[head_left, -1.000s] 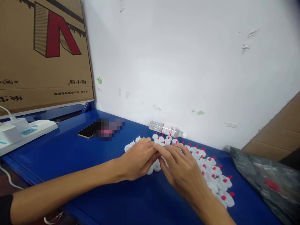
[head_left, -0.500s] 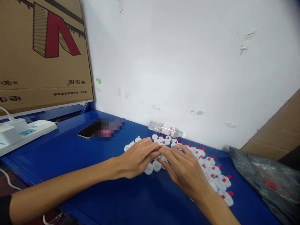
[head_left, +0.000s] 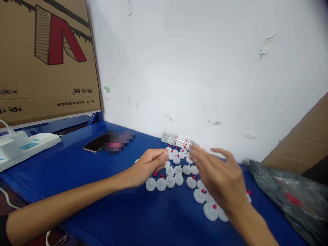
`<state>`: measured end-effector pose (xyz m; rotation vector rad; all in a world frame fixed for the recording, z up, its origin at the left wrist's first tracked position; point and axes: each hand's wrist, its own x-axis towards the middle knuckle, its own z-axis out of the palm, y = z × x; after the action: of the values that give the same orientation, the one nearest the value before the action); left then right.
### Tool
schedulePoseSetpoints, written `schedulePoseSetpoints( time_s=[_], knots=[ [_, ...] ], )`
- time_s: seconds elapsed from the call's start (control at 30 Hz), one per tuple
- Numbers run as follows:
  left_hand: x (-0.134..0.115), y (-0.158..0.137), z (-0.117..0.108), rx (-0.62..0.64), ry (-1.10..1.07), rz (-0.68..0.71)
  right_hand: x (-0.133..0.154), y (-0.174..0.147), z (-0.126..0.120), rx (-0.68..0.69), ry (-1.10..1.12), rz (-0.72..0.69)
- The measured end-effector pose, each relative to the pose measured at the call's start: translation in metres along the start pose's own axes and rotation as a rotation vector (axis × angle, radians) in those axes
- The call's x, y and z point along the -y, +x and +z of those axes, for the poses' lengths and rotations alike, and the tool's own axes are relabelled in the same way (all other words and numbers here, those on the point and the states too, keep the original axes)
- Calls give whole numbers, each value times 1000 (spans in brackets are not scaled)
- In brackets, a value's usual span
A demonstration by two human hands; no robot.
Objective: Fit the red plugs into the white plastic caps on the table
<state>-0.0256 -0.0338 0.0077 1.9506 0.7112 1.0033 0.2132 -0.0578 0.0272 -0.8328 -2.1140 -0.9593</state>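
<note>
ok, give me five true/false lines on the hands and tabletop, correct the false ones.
1. The clear plastic bottle lies on its side. True.
2. The left hand is spread open. False: its fingers are curled in; any contents are hidden.
3. The right hand is open. True.
4. Every round white plastic piece shows a red tip. False: several show none.
5. The dark-screened phone lies right of the bottle in the picture. False: it lies left, on the blue table.

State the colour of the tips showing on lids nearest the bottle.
Red: the tips show best in the head view.
</note>
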Motion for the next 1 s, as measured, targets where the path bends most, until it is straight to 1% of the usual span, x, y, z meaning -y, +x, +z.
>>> schedulePoseSetpoints(
  time_s=[0.03, 0.1, 0.17, 0.2, 0.3, 0.4, 0.5, 0.57, 0.63, 0.73, 0.87, 1.0],
  knots=[
    [0, 1, -1, -22, 35, -6, -9, -2, -1, 3, -46, 91],
    [0, 3, -4, -70, 236, -13, -26, -9, 0, 58, -99, 280],
    [2, 5, -6, -99, 452, -27, -37, -17, 7, 125, -94, 392],
    [3, 6, -6, -98, 529, -30, -40, -21, 12, 166, -75, 412],
    [8, 6, -6, -58, 648, -21, -44, -32, 26, 265, -54, 420],
    [13, 4, -6, -7, 759, 30, -45, -39, 35, 347, -81, 437],
    [17, 3, -6, 19, 839, 87, -45, -42, 37, 461, -98, 452],
    [18, 3, -5, 32, 863, 108, -44, -42, 36, 549, -87, 478],
    [19, 3, -5, 46, 894, 122, -43, -42, 36, 606, -64, 505],
    [17, 3, -5, 69, 936, 121, -41, -41, 36, 622, -42, 517],
    [17, 2, -4, 89, 929, 116, -43, -40, 33, 624, -43, 532],
    [21, 1, -5, 84, 925, 130, -49, -38, 26, 611, -166, 544]
  ],
)
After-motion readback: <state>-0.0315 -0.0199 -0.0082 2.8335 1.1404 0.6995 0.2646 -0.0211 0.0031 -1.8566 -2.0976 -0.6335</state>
